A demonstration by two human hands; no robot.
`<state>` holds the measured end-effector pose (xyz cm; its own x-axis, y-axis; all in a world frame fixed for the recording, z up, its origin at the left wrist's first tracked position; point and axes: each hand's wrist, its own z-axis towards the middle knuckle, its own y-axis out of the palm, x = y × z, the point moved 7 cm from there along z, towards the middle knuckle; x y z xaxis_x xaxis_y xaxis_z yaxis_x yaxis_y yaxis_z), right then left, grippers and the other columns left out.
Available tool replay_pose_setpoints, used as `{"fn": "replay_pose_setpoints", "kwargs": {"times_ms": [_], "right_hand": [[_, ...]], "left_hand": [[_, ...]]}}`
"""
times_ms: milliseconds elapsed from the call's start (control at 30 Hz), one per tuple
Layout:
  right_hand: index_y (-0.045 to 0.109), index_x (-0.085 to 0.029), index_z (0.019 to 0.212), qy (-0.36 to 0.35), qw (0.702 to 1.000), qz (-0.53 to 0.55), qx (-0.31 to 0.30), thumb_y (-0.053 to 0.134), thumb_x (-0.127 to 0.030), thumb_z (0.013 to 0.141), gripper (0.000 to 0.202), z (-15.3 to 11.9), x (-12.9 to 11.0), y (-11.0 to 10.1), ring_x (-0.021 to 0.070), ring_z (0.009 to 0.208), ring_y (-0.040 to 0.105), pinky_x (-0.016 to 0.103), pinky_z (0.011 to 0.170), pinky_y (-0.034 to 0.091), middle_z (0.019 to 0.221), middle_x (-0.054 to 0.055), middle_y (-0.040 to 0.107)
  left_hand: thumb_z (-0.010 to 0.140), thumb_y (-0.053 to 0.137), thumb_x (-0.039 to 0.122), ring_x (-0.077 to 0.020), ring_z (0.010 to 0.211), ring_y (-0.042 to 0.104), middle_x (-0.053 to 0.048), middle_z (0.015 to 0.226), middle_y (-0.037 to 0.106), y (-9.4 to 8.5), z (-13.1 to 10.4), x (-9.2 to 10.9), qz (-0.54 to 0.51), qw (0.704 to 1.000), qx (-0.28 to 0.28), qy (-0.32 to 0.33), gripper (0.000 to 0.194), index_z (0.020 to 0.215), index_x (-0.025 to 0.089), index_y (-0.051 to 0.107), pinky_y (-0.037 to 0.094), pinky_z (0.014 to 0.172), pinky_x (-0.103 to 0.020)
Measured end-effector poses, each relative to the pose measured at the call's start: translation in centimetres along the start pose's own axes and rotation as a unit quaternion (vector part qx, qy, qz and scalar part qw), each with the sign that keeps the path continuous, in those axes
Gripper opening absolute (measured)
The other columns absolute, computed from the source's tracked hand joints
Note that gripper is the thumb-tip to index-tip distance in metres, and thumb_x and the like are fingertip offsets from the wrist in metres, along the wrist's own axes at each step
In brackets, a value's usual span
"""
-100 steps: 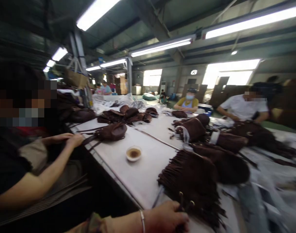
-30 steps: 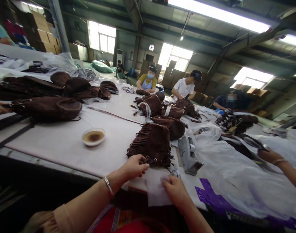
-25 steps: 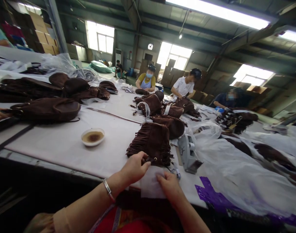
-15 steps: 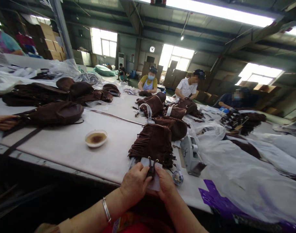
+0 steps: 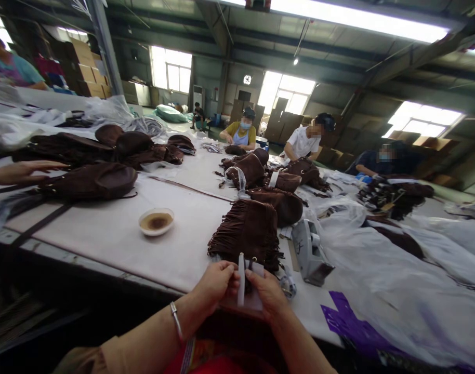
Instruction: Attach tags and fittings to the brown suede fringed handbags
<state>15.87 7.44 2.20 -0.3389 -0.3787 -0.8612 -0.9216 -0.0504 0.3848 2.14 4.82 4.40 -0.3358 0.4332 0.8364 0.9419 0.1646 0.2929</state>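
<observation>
A dark brown fringed bag [image 5: 247, 228] lies on the white table in front of me. At its near end is a white sheet [image 5: 255, 301], with its left part folded up beside a dark strap with small metal rings. My left hand [image 5: 218, 283], with a bracelet at the wrist, pinches the raised left edge of the white sheet. My right hand [image 5: 269, 293] grips the sheet's right side, thumb on top near the strap. A clear roll of tape [image 5: 288, 285] lies just right of my right hand.
A shallow dish [image 5: 156, 222] of brown liquid sits at the left centre. A grey tape dispenser [image 5: 311, 252] stands on the right, near plastic sheeting [image 5: 393, 280]. More brown bags [image 5: 91, 182] lie at the left, where another person's hand [image 5: 27, 171] reaches in. People work across the table.
The left part of the white sheet has been folded upward, and my left hand has shifted slightly left. The other person's hand at the left has opened and risen above the bag.
</observation>
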Motion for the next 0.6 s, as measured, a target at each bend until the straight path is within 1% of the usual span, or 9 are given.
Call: {"fn": "replay_pose_setpoints", "kwargs": {"times_ms": [100, 167, 233, 300, 367, 433, 533, 600], "right_hand": [[0.075, -0.013, 0.09, 0.0, 1.0, -0.016, -0.004, 0.091, -0.039, 0.056, 0.046, 0.0, -0.3, 0.0, 0.023, 0.067, 0.067, 0.036, 0.069, 0.056, 0.073, 0.007, 0.073], [0.075, -0.012, 0.087, 0.006, 1.0, -0.017, 0.004, 0.091, -0.041, 0.055, 0.046, 0.1, -0.3, 0.0, 0.0221, 0.063, 0.066, 0.035, 0.066, 0.055, 0.069, 0.006, 0.072], [0.075, -0.012, 0.085, 0.005, 0.999, -0.034, 0.017, 0.091, -0.042, 0.054, 0.046, 0.0, -0.5, -0.1, 0.0218, 0.062, 0.065, 0.033, 0.063, 0.054, 0.069, 0.006, 0.071], [0.075, -0.012, 0.083, -0.01, 0.996, -0.082, 0.03, 0.089, -0.043, 0.057, 0.043, 0.0, -1.1, -0.3, 0.0215, 0.062, 0.064, 0.031, 0.06, 0.052, 0.069, 0.006, 0.071], [0.076, -0.011, 0.079, -0.037, 0.987, -0.15, 0.041, 0.086, -0.042, 0.06, 0.038, -0.1, -2.0, -0.5, 0.0204, 0.063, 0.063, 0.028, 0.058, 0.049, 0.069, 0.005, 0.071], [0.076, -0.011, 0.076, -0.056, 0.977, -0.201, 0.046, 0.083, -0.041, 0.064, 0.034, -0.2, -2.6, -0.7, 0.0191, 0.063, 0.061, 0.026, 0.057, 0.046, 0.068, 0.005, 0.07], [0.075, -0.011, 0.075, -0.052, 0.977, -0.205, 0.034, 0.079, -0.044, 0.067, 0.034, -0.1, -2.5, -0.8, 0.0186, 0.061, 0.06, 0.025, 0.055, 0.044, 0.066, 0.005, 0.069], [0.074, -0.011, 0.077, -0.041, 0.981, -0.188, 0.026, 0.078, -0.047, 0.067, 0.037, -0.1, -2.1, -0.8, 0.0188, 0.06, 0.06, 0.026, 0.054, 0.045, 0.064, 0.005, 0.068]], "left_hand": [[0.078, 0.07, 0.05, -0.0085, 0.048, 0.048, 0.004, 0.061, 0.053, 1.1, 0.3, -1.5, -0.004, 1.0, -0.001, -0.019, 0.037, 0.082, 0.016, 0.056, 0.042, 0.049, -0.022], [0.077, 0.068, 0.057, -0.0071, 0.043, 0.041, 0.007, 0.056, 0.047, 1.7, 0.7, -2.1, 0.007, 1.0, -0.02, -0.017, 0.043, 0.076, 0.017, 0.052, 0.037, 0.046, -0.021], [0.078, 0.065, 0.059, -0.0072, 0.043, 0.037, 0.008, 0.053, 0.043, 1.9, 1.1, -2.4, 0.028, 0.999, -0.022, -0.002, 0.044, 0.076, 0.017, 0.052, 0.034, 0.044, -0.021], [0.08, 0.063, 0.058, -0.0095, 0.045, 0.041, 0.006, 0.053, 0.045, 1.6, 1.4, -2.2, 0.078, 0.997, 0.002, 0.021, 0.042, 0.076, 0.016, 0.055, 0.034, 0.045, -0.022], [0.082, 0.062, 0.051, -0.0134, 0.053, 0.05, 0.002, 0.057, 0.054, 1.4, 1.5, -1.6, 0.155, 0.986, 0.031, 0.058, 0.037, 0.076, 0.015, 0.061, 0.038, 0.05, -0.024], [0.084, 0.061, 0.044, -0.0167, 0.062, 0.058, -0.002, 0.065, 0.063, 1.4, 1.3, -0.7, 0.225, 0.969, 0.047, 0.095, 0.033, 0.076, 0.013, 0.066, 0.042, 0.056, -0.026], [0.084, 0.06, 0.04, -0.0195, 0.071, 0.062, -0.005, 0.074, 0.069, 1.5, 1.2, 0.2, 0.289, 0.946, 0.052, 0.134, 0.029, 0.077, 0.013, 0.069, 0.044, 0.063, -0.027], [0.083, 0.061, 0.04, -0.0211, 0.076, 0.064, -0.006, 0.078, 0.071, 1.7, 1.2, 0.4, 0.31, 0.939, 0.043, 0.145, 0.029, 0.08, 0.013, 0.071, 0.044, 0.065, -0.028]]}}
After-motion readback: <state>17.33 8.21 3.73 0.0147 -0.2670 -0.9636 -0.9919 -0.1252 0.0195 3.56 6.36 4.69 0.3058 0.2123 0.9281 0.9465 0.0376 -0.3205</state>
